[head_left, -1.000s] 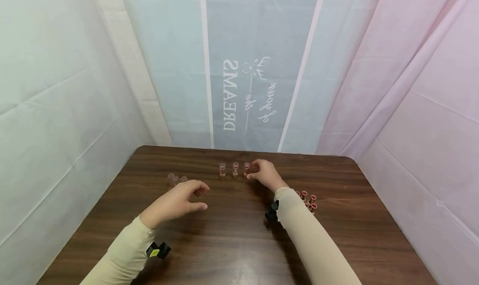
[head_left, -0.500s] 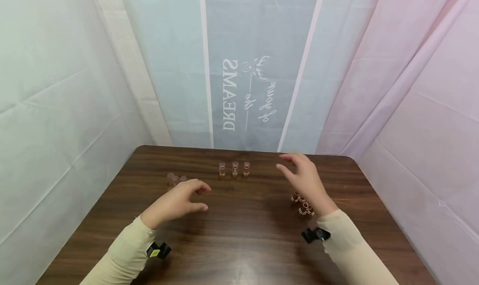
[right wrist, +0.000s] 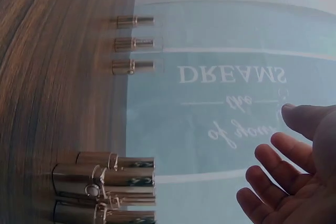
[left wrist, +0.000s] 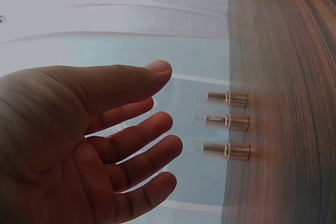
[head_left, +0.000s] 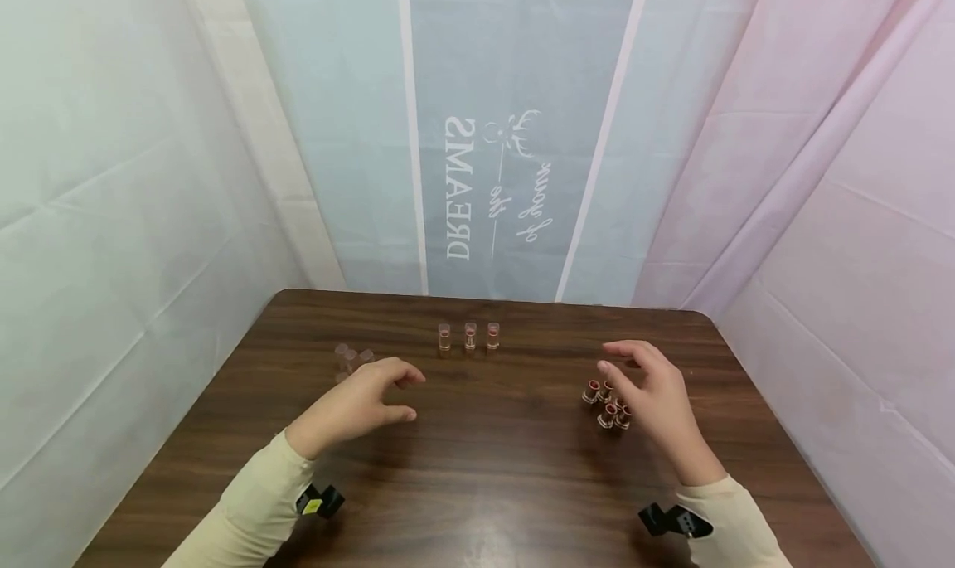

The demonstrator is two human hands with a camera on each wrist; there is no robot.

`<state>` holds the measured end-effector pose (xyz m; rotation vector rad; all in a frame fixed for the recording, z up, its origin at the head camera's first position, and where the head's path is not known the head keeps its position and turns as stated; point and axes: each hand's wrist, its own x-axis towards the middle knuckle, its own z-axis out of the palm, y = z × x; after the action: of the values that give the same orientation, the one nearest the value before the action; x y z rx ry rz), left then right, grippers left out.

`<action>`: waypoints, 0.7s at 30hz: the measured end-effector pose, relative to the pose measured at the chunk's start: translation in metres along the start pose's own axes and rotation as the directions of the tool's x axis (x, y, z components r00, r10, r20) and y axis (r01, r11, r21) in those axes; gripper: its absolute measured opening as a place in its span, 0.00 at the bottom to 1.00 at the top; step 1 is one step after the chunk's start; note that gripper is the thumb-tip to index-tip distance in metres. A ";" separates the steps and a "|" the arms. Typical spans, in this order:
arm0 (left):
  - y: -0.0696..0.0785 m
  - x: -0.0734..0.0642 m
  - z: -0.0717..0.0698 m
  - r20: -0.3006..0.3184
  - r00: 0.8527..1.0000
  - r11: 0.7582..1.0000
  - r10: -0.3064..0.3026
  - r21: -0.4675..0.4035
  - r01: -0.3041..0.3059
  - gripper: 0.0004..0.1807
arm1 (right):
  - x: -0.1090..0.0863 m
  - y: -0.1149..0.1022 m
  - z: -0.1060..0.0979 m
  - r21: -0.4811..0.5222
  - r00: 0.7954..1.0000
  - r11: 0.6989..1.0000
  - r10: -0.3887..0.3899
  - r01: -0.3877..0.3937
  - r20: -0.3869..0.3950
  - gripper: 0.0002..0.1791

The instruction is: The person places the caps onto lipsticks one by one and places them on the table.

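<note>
My left hand [head_left: 358, 406] hovers over the left of the table, fingers loosely bent and thumb apart, holding nothing. Just behind it lie small clear caps [head_left: 351, 356], partly hidden by the hand. Beside the cluster of gold lipstick tubes [head_left: 610, 415] is my right hand [head_left: 656, 402], raised and empty, its thumb near them. These tubes stand upright without caps, red showing at their tops; some are covered by the hand. Three gold lipstick tubes with clear caps on stand in a row at the back: a left one [head_left: 444, 338], a middle one [head_left: 470, 337] and a right one [head_left: 493, 337].
The brown wood-grain table [head_left: 462, 468] has rounded back corners. A blue-grey printed curtain [head_left: 492, 70] hangs behind it, with pale cloth on both sides. Each wrist carries a small black camera, such as the right one [head_left: 675, 521].
My right hand has let go of the rightmost capped lipstick tube and moved right and back toward me, to the uncapped cluster. The left hand has hardly moved.
</note>
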<state>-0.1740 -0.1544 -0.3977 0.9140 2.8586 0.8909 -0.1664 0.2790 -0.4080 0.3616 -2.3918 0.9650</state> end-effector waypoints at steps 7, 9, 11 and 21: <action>-0.002 -0.001 -0.001 0.010 1.000 1.000 -0.005 -0.014 0.005 0.22 | -0.005 0.011 0.008 0.018 1.000 1.000 -0.007 0.007 -0.002 0.13; -0.003 -0.001 -0.004 0.007 1.000 1.000 -0.019 -0.013 0.019 0.23 | -0.006 0.014 0.009 0.026 1.000 1.000 0.004 -0.004 0.000 0.14; -0.006 -0.001 -0.010 -0.004 0.999 0.999 -0.041 -0.019 0.041 0.23 | -0.006 0.016 0.009 0.031 1.000 0.999 0.015 -0.015 0.002 0.13; -0.034 -0.009 -0.047 -0.100 0.984 0.987 -0.147 -0.074 0.140 0.23 | 0.015 0.009 -0.011 0.021 0.999 0.999 -0.033 0.034 -0.026 0.13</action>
<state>-0.1932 -0.2065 -0.3772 0.6638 2.9155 1.0414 -0.1785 0.2927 -0.3976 0.3937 -2.3469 0.9753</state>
